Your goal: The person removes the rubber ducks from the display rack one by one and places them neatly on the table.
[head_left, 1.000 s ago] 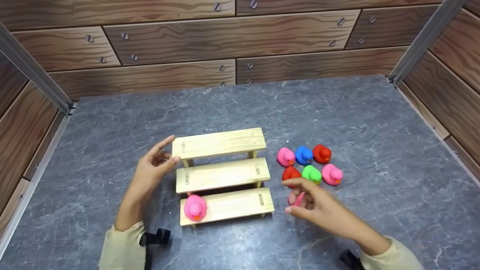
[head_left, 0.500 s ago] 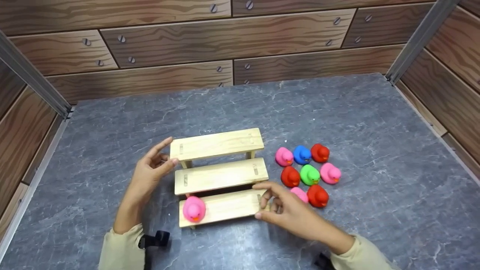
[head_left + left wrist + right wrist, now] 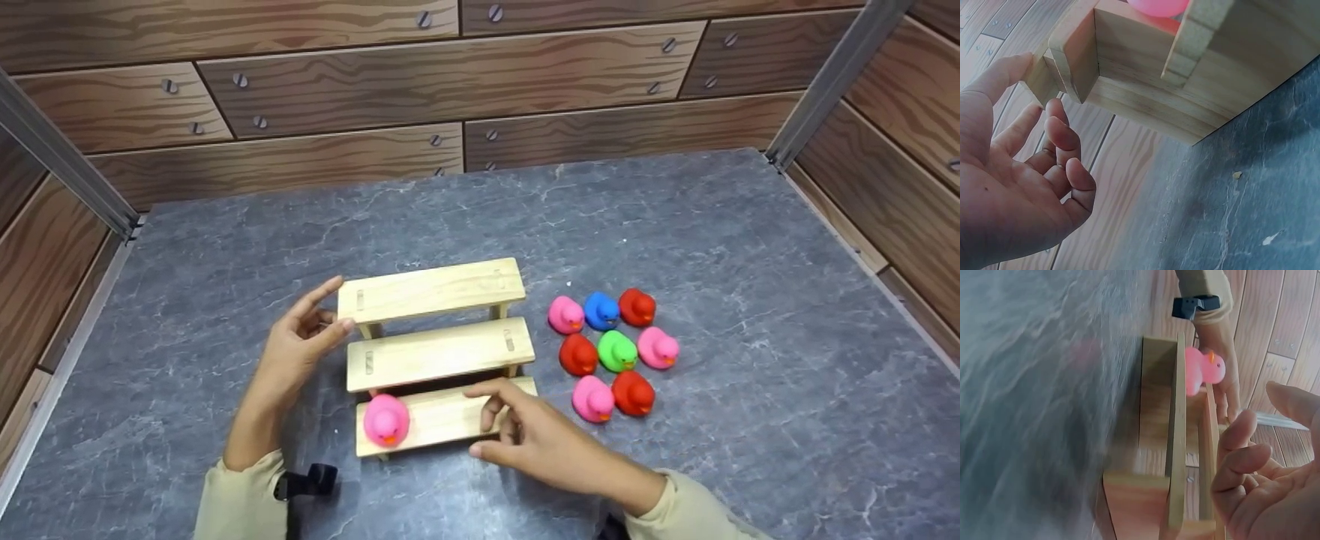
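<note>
A three-step wooden display stand (image 3: 439,352) sits on the grey tabletop. My left hand (image 3: 295,349) holds the left end of its top step between thumb and index finger; in the left wrist view the other fingers curl beside it. A pink rubber duck (image 3: 387,420) is at the left end of the bottom step, facing me. Over that step's right part hovers my right hand (image 3: 544,442), thumb and index finger apart and nothing between them. In the right wrist view the same pink duck (image 3: 1199,371) shows beyond the stand's steps.
To the right of the stand several rubber ducks stand grouped in rows: pink (image 3: 592,399), red (image 3: 634,393), green (image 3: 617,351) and blue (image 3: 602,310) among them. Wood-plank-patterned walls (image 3: 450,82) enclose the table's back and sides.
My right hand has moved left, from over the near pink duck by the group to over the bottom step, uncovering the near ducks. My left hand stays at the top step.
</note>
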`<state>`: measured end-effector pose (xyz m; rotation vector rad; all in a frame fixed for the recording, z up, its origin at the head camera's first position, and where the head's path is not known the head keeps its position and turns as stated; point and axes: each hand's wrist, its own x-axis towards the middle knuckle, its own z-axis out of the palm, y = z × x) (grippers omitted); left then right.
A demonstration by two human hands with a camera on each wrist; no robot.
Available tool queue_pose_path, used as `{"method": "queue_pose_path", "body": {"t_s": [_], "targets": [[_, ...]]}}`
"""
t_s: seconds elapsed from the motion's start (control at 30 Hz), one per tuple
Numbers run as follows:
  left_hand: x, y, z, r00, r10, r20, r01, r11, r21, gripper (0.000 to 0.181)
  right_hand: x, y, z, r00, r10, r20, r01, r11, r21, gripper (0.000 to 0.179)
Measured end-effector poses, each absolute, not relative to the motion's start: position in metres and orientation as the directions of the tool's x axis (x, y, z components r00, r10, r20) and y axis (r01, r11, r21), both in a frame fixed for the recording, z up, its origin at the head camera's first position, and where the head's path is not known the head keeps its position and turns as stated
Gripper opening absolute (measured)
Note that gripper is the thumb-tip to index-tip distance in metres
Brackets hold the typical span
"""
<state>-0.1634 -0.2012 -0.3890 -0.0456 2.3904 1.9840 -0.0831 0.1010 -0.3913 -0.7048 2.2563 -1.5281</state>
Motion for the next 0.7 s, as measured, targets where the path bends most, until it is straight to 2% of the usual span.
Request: {"method": "queue_pose_path", "body": {"t_s": [0.27,0.7], "targets": [[-0.164,-0.2,-0.388,-0.999,0.0,-0.044,-0.043,0.203,0.978,0.058,-0.081,0.084,-0.391,-0.801,-0.599,-0.01,-0.221,0.311,-0.924,0.05],[-0.163,-0.202,-0.388,-0.999,0.006,-0.045,-0.043,0.206,0.978,0.058,-0.08,0.06,-0.389,-0.802,-0.595,-0.043,-0.217,0.358,-0.908,0.051]]}}
